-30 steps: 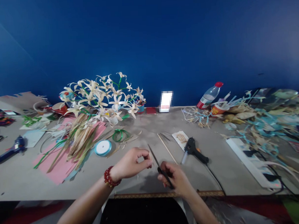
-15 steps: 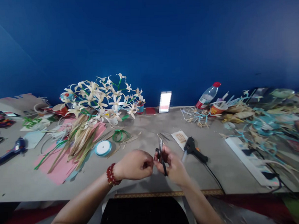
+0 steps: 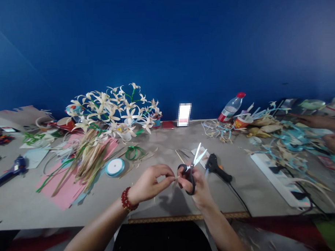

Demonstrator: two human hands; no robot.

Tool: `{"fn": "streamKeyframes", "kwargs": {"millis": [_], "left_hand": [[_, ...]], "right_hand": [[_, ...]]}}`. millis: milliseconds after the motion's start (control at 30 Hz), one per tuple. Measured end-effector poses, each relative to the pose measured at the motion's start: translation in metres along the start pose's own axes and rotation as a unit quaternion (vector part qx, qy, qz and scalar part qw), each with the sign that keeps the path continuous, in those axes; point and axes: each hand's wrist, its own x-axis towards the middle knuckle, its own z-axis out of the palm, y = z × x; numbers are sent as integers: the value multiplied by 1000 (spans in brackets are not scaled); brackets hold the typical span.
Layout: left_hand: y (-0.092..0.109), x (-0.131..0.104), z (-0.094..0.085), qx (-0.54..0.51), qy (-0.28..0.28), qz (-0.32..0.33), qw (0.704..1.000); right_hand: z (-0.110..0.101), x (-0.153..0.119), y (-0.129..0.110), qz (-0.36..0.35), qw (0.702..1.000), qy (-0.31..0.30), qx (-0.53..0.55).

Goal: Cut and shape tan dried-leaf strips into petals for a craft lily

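Note:
Black-handled scissors (image 3: pixel 190 169) rest in my right hand (image 3: pixel 198 188), their blades parted and pointing up and away from me. The fingers of that hand are curled around the handles. Close on its left, my left hand (image 3: pixel 155 182) is closed in a pinch, thumb against forefinger. Something thin and pale seems to hang below the fingertips, too small to name. A red bead bracelet (image 3: pixel 127 199) circles my left wrist. Both hands hover over the front of the grey table (image 3: pixel 104 204).
A black glue gun (image 3: pixel 220 168) with its cord lies to the right, then a white power strip (image 3: pixel 281 183). At left are a ribbon spool (image 3: pixel 114 167), dried husks (image 3: pixel 88 157) and white flowers (image 3: pixel 114 105). A bottle (image 3: pixel 231 108) stands behind. Another person's hand (image 3: pixel 334 143) reaches in at far right.
The scissors' blades have spread and swung to the right in my right hand. My left fingers have stretched forward from a curled fist into a pinch. The other person's hands reach further in.

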Motion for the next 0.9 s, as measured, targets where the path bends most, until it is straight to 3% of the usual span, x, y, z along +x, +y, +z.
{"fn": "streamKeyframes", "kwargs": {"millis": [233,467,700,900], "left_hand": [[-6,-8,20,-170,63,-89,979],[-7,-9,21,-250,89,-96,959],[-12,-10,41,-375,189,-103,902],[-14,-9,49,-390,227,-104,886]], "right_hand": [[5,-1,-3,-41,998,32,-23],[4,-6,-1,-44,999,-10,-10],[12,-8,5,-31,999,37,25],[14,-9,4,-8,999,38,12]]}}
